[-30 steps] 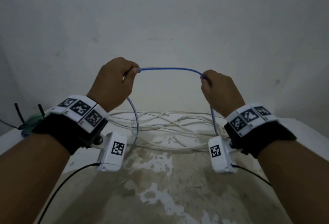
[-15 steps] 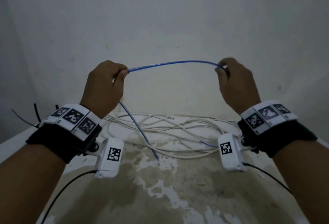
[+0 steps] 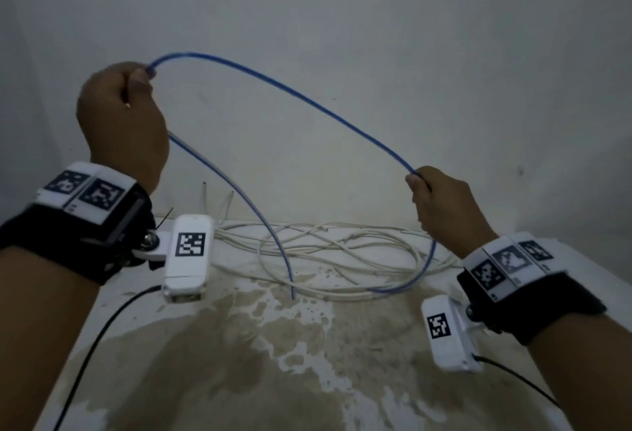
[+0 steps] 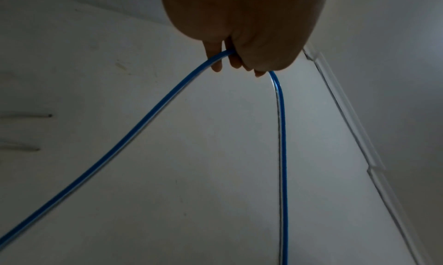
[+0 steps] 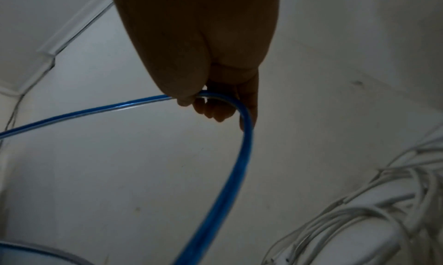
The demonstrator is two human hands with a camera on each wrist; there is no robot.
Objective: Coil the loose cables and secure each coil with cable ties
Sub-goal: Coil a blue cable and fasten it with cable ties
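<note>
Blue cable (image 3: 294, 92) arcs in open air between left grip (image 3: 119, 116) and right grip (image 3: 441, 204), both clenching it above the table edge (image 3: 581, 259).

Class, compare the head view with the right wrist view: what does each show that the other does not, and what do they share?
Only the head view shows the left hand gripping the blue cable, raised higher than the right hand, the cable's free end hanging down to the stained table, and the wrist-worn cameras. Only the right wrist view shows the right hand's fingers from below, curled round the blue cable as it bends through them. Both show the blue cable arcing away from the right hand and the tangle of white cables on the table.
</note>
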